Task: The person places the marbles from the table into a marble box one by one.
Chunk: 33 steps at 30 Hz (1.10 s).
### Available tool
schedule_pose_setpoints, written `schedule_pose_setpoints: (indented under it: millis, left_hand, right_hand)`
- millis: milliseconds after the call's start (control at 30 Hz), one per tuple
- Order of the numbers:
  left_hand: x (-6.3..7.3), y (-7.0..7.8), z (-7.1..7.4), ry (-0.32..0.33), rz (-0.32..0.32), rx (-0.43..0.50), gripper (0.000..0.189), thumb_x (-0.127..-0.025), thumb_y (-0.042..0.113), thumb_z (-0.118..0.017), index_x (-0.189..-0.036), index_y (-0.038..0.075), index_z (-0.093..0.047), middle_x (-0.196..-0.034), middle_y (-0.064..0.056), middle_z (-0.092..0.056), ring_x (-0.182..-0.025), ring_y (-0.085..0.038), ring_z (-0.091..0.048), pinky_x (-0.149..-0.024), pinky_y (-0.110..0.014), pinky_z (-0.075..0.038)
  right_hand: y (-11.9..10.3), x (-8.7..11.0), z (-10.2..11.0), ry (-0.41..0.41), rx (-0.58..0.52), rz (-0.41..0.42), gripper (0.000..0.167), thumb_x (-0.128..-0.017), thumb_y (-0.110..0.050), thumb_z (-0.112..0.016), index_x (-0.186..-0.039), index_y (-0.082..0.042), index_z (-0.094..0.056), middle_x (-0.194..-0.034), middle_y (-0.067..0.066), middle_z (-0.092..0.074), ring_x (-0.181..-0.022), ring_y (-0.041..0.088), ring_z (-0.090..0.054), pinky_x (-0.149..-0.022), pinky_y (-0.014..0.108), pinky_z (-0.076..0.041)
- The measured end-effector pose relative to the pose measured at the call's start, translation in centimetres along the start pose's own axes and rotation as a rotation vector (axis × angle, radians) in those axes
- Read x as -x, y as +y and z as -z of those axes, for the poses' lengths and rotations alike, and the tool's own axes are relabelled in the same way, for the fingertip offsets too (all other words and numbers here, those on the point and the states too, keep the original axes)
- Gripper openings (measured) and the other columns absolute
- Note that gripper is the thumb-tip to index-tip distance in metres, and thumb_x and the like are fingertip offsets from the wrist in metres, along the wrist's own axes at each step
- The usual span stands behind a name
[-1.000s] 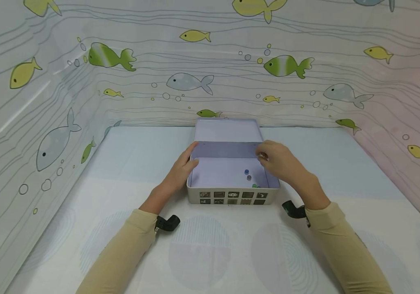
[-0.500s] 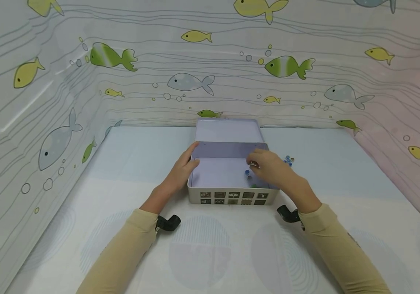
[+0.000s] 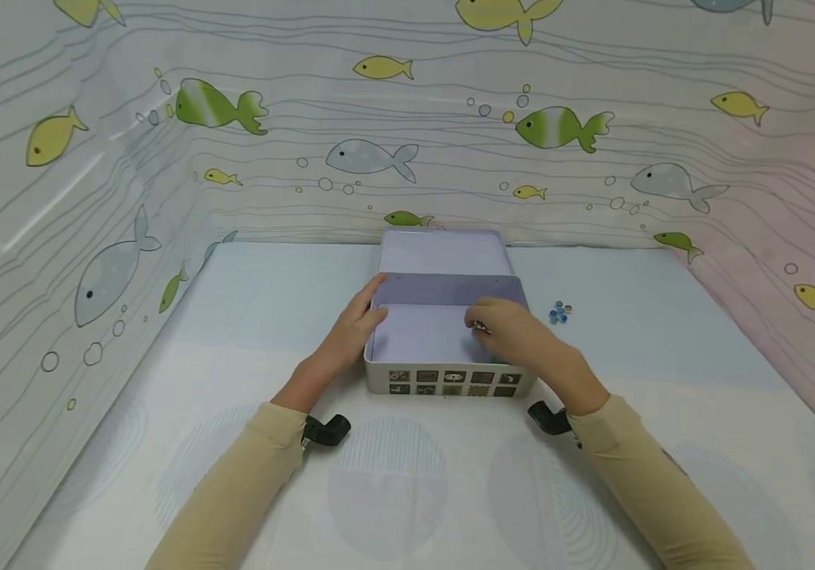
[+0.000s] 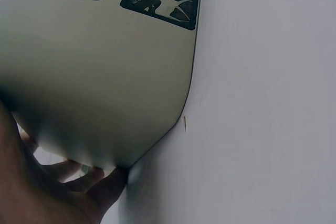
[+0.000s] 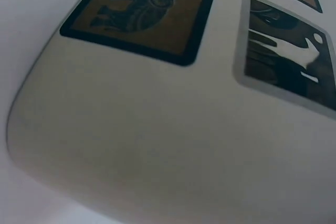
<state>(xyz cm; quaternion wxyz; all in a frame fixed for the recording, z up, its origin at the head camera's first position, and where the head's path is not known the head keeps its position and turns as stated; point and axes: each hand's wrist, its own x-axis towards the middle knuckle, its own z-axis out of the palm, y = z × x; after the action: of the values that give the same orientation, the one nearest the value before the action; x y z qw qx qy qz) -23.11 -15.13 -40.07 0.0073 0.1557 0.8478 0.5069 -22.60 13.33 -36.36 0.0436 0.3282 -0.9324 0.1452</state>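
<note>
A lidded tin box [image 3: 450, 378] stands with its lid [image 3: 443, 252] tipped back, its pale lilac inside showing. My left hand [image 3: 344, 340] grips the box's left wall, thumb over the rim and fingers outside; the left wrist view shows those fingers [image 4: 107, 190] at the lower corner. Inside the box at the right, my right hand [image 3: 517, 336] has curled fingers, with a small pale bead-like piece [image 3: 479, 325] showing between thumb and fingertips. A green bead [image 3: 496, 359] lies by the front wall, partly behind this hand. The right wrist view shows only the box's side [image 5: 131, 129].
Several small round beads [image 3: 559, 313], mostly blue with a brownish one, lie in a cluster on the table right of the box. The table [image 3: 393, 491] has a pale cover with circle patterns. A fish-print sheet [image 3: 450, 95] rises behind and at both sides.
My right hand has moved left and slightly down from the box's right wall into the box, uncovering the bead cluster outside and covering the blue and brown beads inside. The left hand stays put.
</note>
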Motion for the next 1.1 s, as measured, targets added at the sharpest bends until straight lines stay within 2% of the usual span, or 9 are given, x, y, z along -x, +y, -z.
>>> schedule_pose_setpoints:
  millis: [133,233,400,567,867,1100]
  left_hand:
    - [-0.03,-0.04,0.00,0.001,0.010,-0.009,0.062,-0.104,0.025,-0.036,-0.161,0.020,-0.014,-0.168,0.001,-0.014,-0.157,-0.020,-0.010,-0.128,-0.045,-0.012]
    - [-0.03,-0.08,0.08,0.006,0.015,-0.014,0.062,-0.104,0.024,-0.036,-0.161,0.020,-0.014,-0.168,0.001,-0.014,-0.157,-0.020,-0.010,-0.128,-0.046,-0.011]
    - [-0.20,-0.24,0.04,0.005,0.001,-0.005,0.062,-0.104,0.022,-0.036,-0.161,0.017,-0.013,-0.168,0.000,-0.013,-0.157,-0.021,-0.009,-0.128,-0.048,-0.010]
    - [-0.32,-0.30,-0.11,0.000,-0.007,-0.011,0.062,-0.104,0.021,-0.036,-0.161,0.016,-0.012,-0.169,0.000,-0.013,-0.157,-0.021,-0.009,-0.128,-0.048,-0.010]
    - [-0.30,-0.12,-0.12,-0.001,-0.004,-0.007,0.061,-0.105,0.022,-0.036,-0.161,0.017,-0.013,-0.168,0.002,-0.013,-0.157,-0.019,-0.009,-0.128,-0.047,-0.010]
    - [-0.22,-0.17,-0.18,-0.002,0.002,-0.014,0.062,-0.104,0.023,-0.036,-0.161,0.019,-0.012,-0.168,0.002,-0.013,-0.157,-0.020,-0.009,-0.128,-0.048,-0.010]
  right_hand:
    - [-0.06,-0.31,-0.11,-0.016,-0.006,0.012,0.012,-0.090,-0.005,-0.068,-0.101,-0.004,-0.073,-0.096,0.005,-0.068,-0.088,0.019,-0.064,-0.079,0.035,-0.056]
    - [-0.02,-0.54,-0.16,-0.063,-0.012,-0.006,0.011,-0.091,-0.005,-0.067,-0.100,-0.005,-0.073,-0.094,0.004,-0.067,-0.084,0.017,-0.061,-0.076,0.033,-0.054]
    - [0.25,-0.63,-0.23,-0.133,-0.005,-0.038,0.011,-0.091,-0.005,-0.065,-0.098,-0.008,-0.073,-0.095,0.003,-0.068,-0.085,0.016,-0.061,-0.075,0.032,-0.054]
    - [0.46,-0.57,-0.48,-0.157,0.005,-0.064,0.012,-0.091,-0.004,-0.065,-0.097,-0.010,-0.073,-0.096,0.002,-0.071,-0.086,0.016,-0.062,-0.077,0.033,-0.055]
    - [0.35,-0.55,-0.42,-0.138,0.005,-0.079,0.013,-0.091,-0.006,-0.064,-0.100,-0.009,-0.073,-0.098,0.002,-0.072,-0.087,0.015,-0.063,-0.078,0.033,-0.056]
    - [0.55,-0.48,-0.63,-0.065,-0.012,-0.059,0.013,-0.092,-0.008,-0.064,-0.102,-0.007,-0.074,-0.095,0.002,-0.070,-0.085,0.016,-0.062,-0.077,0.033,-0.055]
